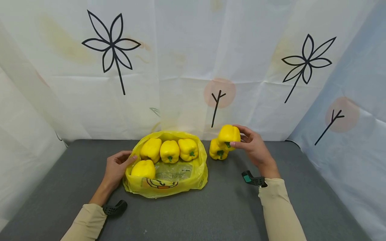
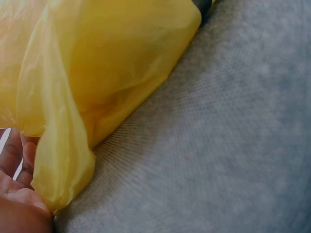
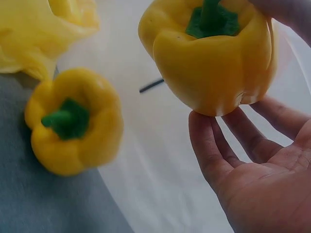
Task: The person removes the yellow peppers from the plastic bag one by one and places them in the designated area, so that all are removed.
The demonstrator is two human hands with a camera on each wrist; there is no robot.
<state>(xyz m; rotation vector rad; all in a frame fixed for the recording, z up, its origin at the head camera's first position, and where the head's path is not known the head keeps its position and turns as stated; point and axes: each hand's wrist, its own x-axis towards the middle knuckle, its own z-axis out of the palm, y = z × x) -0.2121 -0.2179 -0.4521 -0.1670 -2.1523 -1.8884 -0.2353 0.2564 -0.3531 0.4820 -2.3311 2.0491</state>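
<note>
An open yellow plastic bag (image 1: 199, 170) stands on the table with several yellow bell peppers (image 1: 170, 151) inside. At the bag's left rim, my left hand (image 1: 116, 167) holds the plastic, thumb over the edge. In the left wrist view, the bag's folds (image 2: 63, 160) partly cover the left hand (image 2: 19, 194). My right hand (image 1: 256, 147) grips a yellow bell pepper (image 1: 229, 134) above the table, right of the bag. Thumb and fingertips are on its sides, and its green stem (image 3: 211, 19) shows in the right wrist view. Another yellow bell pepper (image 3: 77, 121) sits on the table just below it.
The dark grey table (image 1: 223, 207) runs back to a pale fabric backdrop (image 1: 181, 67) printed with plant outlines. More fabric (image 1: 362, 140) closes off the sides. A printed label (image 1: 175, 171) lies at the bag's bottom. Both wrists wear dark straps (image 1: 256, 180).
</note>
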